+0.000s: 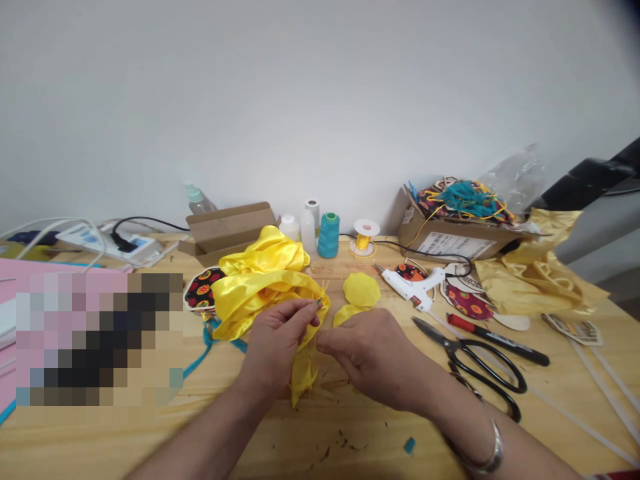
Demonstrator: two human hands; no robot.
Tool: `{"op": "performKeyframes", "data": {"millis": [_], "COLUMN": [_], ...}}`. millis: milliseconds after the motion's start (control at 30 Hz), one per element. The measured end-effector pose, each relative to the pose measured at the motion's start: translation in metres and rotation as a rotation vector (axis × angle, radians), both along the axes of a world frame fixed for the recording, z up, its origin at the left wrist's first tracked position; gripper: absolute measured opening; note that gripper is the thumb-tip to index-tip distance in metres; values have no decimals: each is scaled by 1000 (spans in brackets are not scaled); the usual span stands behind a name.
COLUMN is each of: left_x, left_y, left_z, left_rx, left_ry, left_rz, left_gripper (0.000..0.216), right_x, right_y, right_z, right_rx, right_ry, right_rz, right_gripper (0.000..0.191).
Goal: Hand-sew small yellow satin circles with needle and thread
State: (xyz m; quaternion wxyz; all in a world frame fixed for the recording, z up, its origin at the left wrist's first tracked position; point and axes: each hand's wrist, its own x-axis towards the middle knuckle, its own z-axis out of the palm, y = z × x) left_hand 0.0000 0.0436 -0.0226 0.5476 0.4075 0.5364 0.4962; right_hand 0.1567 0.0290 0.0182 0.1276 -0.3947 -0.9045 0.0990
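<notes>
My left hand [280, 337] pinches the gathered edge of a bright yellow satin fabric [260, 293], thumb against fingers. Loose yellow threads stick up by the thumb tip, with a small dark spot there too small to name. A frayed end of the fabric hangs below the fingers. Beside it, my right hand [375, 357] is closed with its fingertips together, apart from the left hand; whatever it may hold is hidden. Just beyond the right hand lie a round yellow fabric piece [362, 290] and a yellow strip [353, 313].
Right of my hands lie scissors [460, 343], a marker [500, 339] and a white glue gun [413, 285]. Along the wall stand a teal thread cone [329, 237], a yellow cord spool [365, 240], an open carton [230, 230] and a filled box [445, 233]. Scraps dot the table front.
</notes>
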Motion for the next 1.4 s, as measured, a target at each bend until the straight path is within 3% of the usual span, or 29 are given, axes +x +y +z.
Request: {"op": "performKeyframes", "data": {"millis": [167,367,533,700,933,1100,1400], "left_x": [2,7,6,3,1,2,0], "left_y": [-1,-6,-10,-8,-4,-3,-1], "left_z": [6,12,14,10,4,4,-1], "left_rx": [-57,84,100,53,-1,-1,-17], "left_ry": [-4,229,193,30,-170,-180,-152], "left_rz": [-126,-284,-418,-293,-158,-65,-22], "left_gripper": [13,16,16,13,12,13,15], "right_x": [4,16,25,25,22,22,22], "right_y": [1,10,21,30,30,27,19], "right_z": [3,7,3,-5,-9,-7,5], "right_rx": [46,113,-37,-179,-299,-354,-389], "right_ry": [22,74,318,446,395,382,284], "right_rz": [-24,-145,-234,-254,-221,-177,-101], "right_gripper": [14,21,21,21,22,20,23]}}
